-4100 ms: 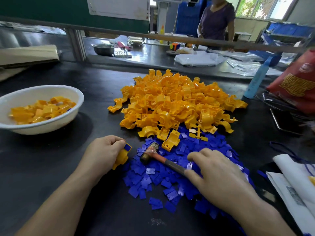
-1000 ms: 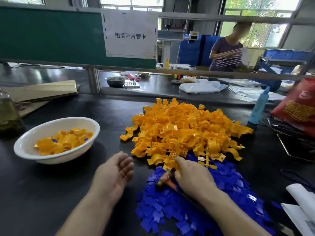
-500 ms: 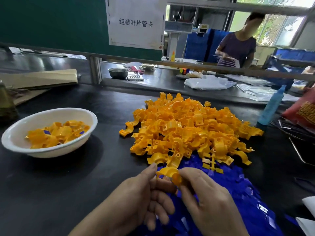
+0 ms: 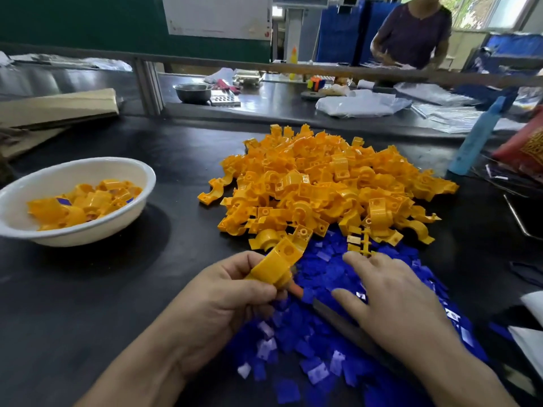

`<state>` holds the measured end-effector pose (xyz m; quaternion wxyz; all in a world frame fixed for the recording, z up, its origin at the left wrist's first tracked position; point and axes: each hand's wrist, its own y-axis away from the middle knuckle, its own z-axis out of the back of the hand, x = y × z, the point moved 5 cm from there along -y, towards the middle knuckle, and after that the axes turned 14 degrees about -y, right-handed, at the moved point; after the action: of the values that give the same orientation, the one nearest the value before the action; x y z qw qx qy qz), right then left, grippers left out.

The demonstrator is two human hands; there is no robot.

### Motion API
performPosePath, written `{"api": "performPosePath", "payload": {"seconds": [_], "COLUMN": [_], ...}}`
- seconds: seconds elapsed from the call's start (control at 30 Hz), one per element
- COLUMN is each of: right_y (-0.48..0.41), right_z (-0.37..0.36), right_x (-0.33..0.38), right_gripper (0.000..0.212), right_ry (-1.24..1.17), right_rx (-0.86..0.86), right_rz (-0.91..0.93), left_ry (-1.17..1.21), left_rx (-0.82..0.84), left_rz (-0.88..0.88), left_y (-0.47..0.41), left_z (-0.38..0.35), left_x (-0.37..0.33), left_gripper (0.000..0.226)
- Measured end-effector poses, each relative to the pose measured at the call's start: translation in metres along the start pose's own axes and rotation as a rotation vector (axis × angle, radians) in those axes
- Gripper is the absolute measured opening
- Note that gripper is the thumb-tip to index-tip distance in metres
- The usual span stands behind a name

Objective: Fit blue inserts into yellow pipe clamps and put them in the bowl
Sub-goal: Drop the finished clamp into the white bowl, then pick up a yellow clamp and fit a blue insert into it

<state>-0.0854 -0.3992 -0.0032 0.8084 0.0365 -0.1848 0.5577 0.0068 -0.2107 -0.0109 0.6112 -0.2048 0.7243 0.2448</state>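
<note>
My left hand grips a yellow pipe clamp between thumb and fingers, just above the near edge of the blue inserts. My right hand lies with spread fingers on the blue insert heap, fingertips touching the pieces. A big pile of yellow clamps sits behind the inserts. The white bowl at the left holds several clamps, some showing blue. A hammer handle lies partly buried in the inserts under my hands.
A blue bottle and a red bag stand at the right. Cardboard lies at the far left. Behind a rail, another bench holds a metal bowl and plastic bags, and a person stands there. White paper lies near right.
My right hand picked a yellow clamp off the pile and passed it to my left hand. My right hand has since moved down onto the blue inserts.
</note>
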Motion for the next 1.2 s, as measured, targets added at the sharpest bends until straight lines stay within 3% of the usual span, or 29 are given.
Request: {"api": "performPosePath", "payload": {"seconds": [0.1,0.2,0.4,0.63,0.73,0.83,1.03,1.2], "right_y": [0.0,-0.002,-0.002,0.0,-0.001,-0.001,0.005,0.005], "right_z": [-0.009,-0.012,-0.011,-0.008,-0.009,-0.006,0.005,0.006], "right_x": [-0.006,-0.003,0.001,0.001,-0.002,-0.003,0.01,0.018], "right_gripper": [0.055,0.039,0.021,0.009,0.019,0.023,0.007,0.007], "right_ry": [0.067,0.037,-0.026,-0.113,-0.114,-0.162,-0.418,-0.407], "right_rx": [0.162,0.196,0.124,0.06,0.072,0.002,-0.177,-0.171], "right_rz": [-0.086,-0.082,-0.023,0.009,0.009,0.013,0.086,0.16], "left_ry": [0.046,0.133,0.126,0.146,0.152,0.143,0.133,0.1], "left_rx": [-0.025,-0.116,-0.166,-0.159,-0.165,-0.133,-0.118,-0.11], "left_rz": [-0.018,0.007,-0.012,-0.008,-0.001,-0.03,-0.087,-0.089], "left_y": [0.0,-0.001,-0.003,-0.003,-0.003,-0.003,-0.004,-0.003], "left_z": [-0.001,0.002,0.003,0.0,0.0,-0.003,-0.005,-0.007], "left_x": [-0.002,0.0,-0.001,-0.002,-0.001,-0.003,-0.003,-0.004], "left_gripper": [0.014,0.025,0.005,0.019,0.03,0.025,0.022,0.02]}}
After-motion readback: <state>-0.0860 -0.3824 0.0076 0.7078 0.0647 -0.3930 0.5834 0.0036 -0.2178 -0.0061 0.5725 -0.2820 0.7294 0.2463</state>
